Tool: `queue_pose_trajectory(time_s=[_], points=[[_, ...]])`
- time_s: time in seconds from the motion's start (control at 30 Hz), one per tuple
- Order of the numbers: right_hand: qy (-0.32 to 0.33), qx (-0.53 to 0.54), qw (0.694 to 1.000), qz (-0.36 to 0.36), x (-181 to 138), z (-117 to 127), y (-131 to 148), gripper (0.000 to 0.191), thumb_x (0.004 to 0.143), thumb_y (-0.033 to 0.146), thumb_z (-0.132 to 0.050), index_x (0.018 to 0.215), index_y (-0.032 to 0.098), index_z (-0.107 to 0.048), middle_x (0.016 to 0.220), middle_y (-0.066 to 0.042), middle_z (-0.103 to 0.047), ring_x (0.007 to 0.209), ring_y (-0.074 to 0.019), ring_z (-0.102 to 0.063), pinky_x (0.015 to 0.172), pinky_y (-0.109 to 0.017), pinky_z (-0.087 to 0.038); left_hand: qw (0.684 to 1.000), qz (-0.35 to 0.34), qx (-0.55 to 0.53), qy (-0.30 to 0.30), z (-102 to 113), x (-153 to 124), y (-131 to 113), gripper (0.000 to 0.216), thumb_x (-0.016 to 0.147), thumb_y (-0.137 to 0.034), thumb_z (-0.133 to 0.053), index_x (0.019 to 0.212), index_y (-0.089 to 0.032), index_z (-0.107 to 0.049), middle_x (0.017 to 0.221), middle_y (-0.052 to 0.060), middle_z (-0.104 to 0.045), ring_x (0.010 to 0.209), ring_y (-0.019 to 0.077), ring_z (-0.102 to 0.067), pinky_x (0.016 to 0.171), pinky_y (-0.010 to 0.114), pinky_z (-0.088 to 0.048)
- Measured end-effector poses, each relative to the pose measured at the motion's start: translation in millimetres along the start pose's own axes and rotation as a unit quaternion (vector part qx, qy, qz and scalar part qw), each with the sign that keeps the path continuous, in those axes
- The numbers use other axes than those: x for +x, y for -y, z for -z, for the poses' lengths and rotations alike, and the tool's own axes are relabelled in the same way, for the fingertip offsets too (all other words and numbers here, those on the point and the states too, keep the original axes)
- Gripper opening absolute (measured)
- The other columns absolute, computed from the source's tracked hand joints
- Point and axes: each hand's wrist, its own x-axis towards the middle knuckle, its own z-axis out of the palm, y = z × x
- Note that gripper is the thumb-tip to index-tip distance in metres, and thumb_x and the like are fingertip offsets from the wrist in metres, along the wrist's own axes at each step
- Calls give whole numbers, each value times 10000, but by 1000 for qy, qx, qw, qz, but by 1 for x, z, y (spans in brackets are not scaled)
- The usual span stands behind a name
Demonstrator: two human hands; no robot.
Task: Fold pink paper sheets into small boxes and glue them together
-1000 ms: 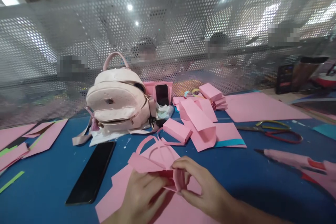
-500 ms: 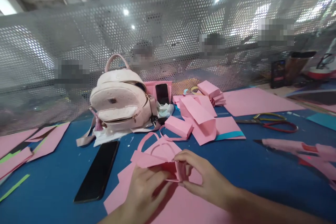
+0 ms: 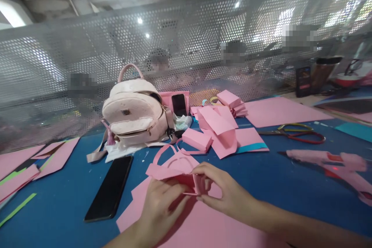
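Observation:
A small folded pink paper piece [image 3: 171, 172] with a looped paper handle sits between both hands, low in the middle of the view. My left hand [image 3: 161, 209] grips its near side with the fingers curled under the fold. My right hand [image 3: 225, 193] pinches a curled pink strip at the paper's right end between thumb and fingers. Under both hands lies a large flat pink sheet [image 3: 203, 228] on the blue table [image 3: 261, 180].
A black phone [image 3: 110, 188] lies left of the hands. Behind stand a pale pink backpack [image 3: 135, 110], folded pink paper boxes [image 3: 217, 128], scissors [image 3: 296, 136] and a pink glue gun [image 3: 331, 162] at right. A perforated metal screen [image 3: 186, 46] closes the back, with people behind it.
The view has drifted slightly. Both hands keep hold of the pink paper piece, with the right fingers working the curled strip; nothing was let go.

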Motion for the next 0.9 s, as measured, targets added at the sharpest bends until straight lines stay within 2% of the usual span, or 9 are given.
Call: queue_pose_trajectory(time_s=[0.37,0.6,0.9], points=[[2,-2,1000,11,1,1,-2,399,785,70,-677,1131,238,-572,1070,-13,-610,872,-140,-582,757,-263,-486,1000,-12,8,-6,-1,2,0,98,907,-168,-651,961,-240,-689,901,-15,-773,784,172,-714,715,285,-483],[14,10,1000,-7,0,1,0,419,781,82,-696,1150,238,-577,1085,-14,-614,847,-133,-576,750,-257,-488,1000,-18,-10,3,1,0,0,108,898,-140,-658,966,-219,-687,872,-10,-771,724,148,-719,669,243,-517],[13,-6,1000,-9,0,0,0,393,798,116,-695,1152,238,-577,1103,-21,-616,860,-141,-582,752,-261,-490,1000,-6,9,0,5,-2,0,119,902,-166,-659,986,-231,-711,851,7,-777,686,158,-719,737,268,-556]])
